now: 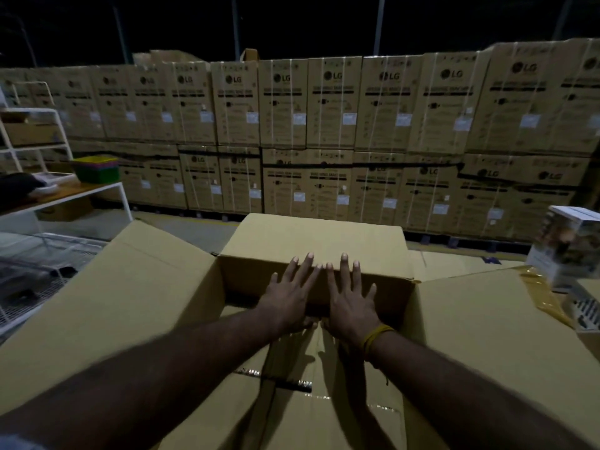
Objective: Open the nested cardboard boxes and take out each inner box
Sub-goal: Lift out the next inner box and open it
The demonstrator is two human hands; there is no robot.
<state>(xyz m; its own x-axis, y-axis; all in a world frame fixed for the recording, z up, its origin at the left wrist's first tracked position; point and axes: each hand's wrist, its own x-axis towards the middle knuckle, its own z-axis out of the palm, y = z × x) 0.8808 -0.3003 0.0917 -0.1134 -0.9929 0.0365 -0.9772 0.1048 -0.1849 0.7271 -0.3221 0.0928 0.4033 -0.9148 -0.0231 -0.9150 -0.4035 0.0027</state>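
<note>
Hands [287,295]: 2 are pressing flat on the far flap.
Open flaps [311,241] showing on the big box: 3.
Inner boxes [324,378] lying inside: 1, taped.
Wristbands [373,339]: 1.
Stacked LG cartons [334,105]: 2 tiers, too many to count.
White racks [65,190]: 1.
Printed boxes [565,248]: 1.

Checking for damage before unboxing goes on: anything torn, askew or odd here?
Nothing serious. The big box has its flaps splayed open, and both hands, left and right, lie flat against the far flap. Yellowish tape hangs wrinkled off the right flap. No tears show.
</note>
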